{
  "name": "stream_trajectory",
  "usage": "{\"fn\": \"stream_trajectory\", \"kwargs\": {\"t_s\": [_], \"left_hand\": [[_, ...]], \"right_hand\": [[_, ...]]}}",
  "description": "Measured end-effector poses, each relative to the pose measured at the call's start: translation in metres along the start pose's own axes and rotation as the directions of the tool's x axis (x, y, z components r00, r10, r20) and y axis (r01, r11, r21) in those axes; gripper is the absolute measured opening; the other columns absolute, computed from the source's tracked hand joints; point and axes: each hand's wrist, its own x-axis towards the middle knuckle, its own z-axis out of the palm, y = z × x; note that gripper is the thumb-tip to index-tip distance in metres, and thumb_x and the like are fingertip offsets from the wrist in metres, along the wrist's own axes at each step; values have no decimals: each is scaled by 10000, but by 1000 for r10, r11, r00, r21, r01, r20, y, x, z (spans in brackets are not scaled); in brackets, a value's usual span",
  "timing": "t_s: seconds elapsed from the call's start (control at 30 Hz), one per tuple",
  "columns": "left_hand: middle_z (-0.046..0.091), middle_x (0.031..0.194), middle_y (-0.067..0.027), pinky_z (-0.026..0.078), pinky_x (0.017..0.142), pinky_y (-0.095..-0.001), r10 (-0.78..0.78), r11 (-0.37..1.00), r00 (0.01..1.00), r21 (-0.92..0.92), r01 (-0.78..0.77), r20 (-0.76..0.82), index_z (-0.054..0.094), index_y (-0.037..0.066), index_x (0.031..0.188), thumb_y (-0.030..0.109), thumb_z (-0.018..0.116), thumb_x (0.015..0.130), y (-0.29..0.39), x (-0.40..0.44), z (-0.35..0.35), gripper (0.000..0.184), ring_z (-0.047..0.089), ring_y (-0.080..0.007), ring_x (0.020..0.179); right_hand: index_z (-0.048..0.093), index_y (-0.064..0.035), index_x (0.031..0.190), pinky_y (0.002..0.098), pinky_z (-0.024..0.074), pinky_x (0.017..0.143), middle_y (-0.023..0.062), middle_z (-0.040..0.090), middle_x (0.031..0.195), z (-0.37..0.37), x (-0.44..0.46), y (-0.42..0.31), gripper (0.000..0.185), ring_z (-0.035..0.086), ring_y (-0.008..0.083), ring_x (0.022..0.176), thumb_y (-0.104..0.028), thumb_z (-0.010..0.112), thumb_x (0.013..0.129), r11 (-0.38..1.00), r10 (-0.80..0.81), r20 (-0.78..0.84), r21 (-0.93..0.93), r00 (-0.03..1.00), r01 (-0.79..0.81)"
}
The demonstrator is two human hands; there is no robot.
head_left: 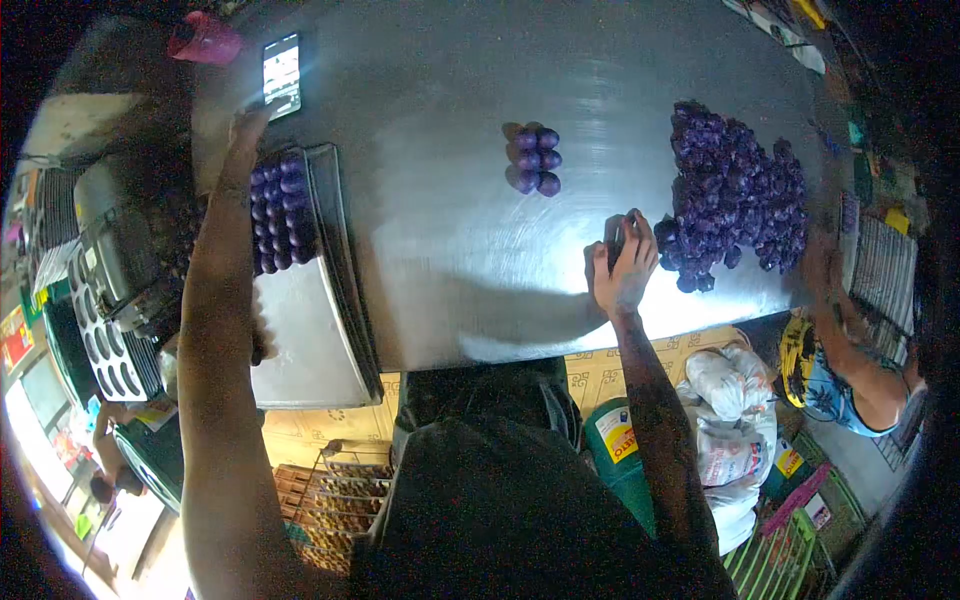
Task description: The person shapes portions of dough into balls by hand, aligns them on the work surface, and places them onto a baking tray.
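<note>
Toward the upper left of the frame, the left hand (252,122) grasps nothing, a fingertip reaching onto the lower end of a lit smartphone (282,72) that lies on the metal table (440,200). Right of centre, the right hand (626,268) is low over the tabletop, fingers bent and thumb apart (a dark patch lies between them, so I cannot tell whether it holds anything). Its fingertips are just beside the left edge of a heap of dark purple, glossy lumps (735,190) at the right of the frame.

Near the upper centre, smooth purple balls (548,160) sit in two short columns, well apart from the heap. More purple balls (270,215) stand in rows on the far part of a metal tray (305,345) at the left, under the left forearm. A pink cup (205,38) is at the upper left; another person's arm (865,370) shows at the right edge.
</note>
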Motion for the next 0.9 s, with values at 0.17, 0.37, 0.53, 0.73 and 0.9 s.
{"fn": "stream_trajectory", "kwargs": {"t_s": [0.17, 0.37, 0.53, 0.73, 0.9], "left_hand": [[702, 1036, -41, 502, 852, -341, 1, 994, 1000, 110, 2, -24, 732, 39, 1117, 400, 844, 824, -3, 1, 1, 478, 631, -178, 936], [682, 1016, -25, 478, 806, -317, 4, 999, 994, -53, 2, 110, 722, 38, 1134, 492, 761, 879, 90, -96, -30, 522, 597, -157, 874], [675, 972, 3, 436, 775, -279, -46, 973, 998, -223, 56, 49, 727, 72, 1130, 565, 687, 902, 42, -63, -37, 544, 563, -133, 828], [666, 1014, 38, 421, 761, -271, -233, 972, 970, -16, 235, 66, 733, 125, 1221, 565, 686, 892, 38, -36, -27, 551, 545, -103, 878], [665, 1005, 36, 414, 732, -279, -243, 968, 968, -50, 246, 59, 738, 129, 1240, 575, 736, 840, 34, -43, -30, 599, 545, -96, 871]], "right_hand": [[470, -5, 1431, 579, 291, 1140, 207, 410, 1533, 1, -1, 3, 566, 384, 426, 1408, -290, 585, 956, 1000, 4, 11, -5, 1000, -4], [469, -8, 1428, 579, 290, 1140, 206, 411, 1532, 0, 0, 2, 568, 383, 427, 1408, -293, 586, 951, 1000, -8, 5, 4, 1000, 8], [472, -21, 1430, 573, 288, 1146, 196, 412, 1536, 1, 0, 1, 567, 382, 422, 1412, -289, 591, 945, 1000, -2, 5, 15, 1000, 2], [473, -28, 1431, 569, 285, 1155, 190, 412, 1543, -1, 2, -1, 567, 377, 420, 1423, -276, 601, 938, 1000, 9, 15, 22, 1000, -9], [473, -18, 1428, 570, 284, 1156, 191, 411, 1546, -1, 1, -1, 566, 374, 421, 1428, -264, 604, 935, 1000, 16, 23, 12, 1000, -16]]}}
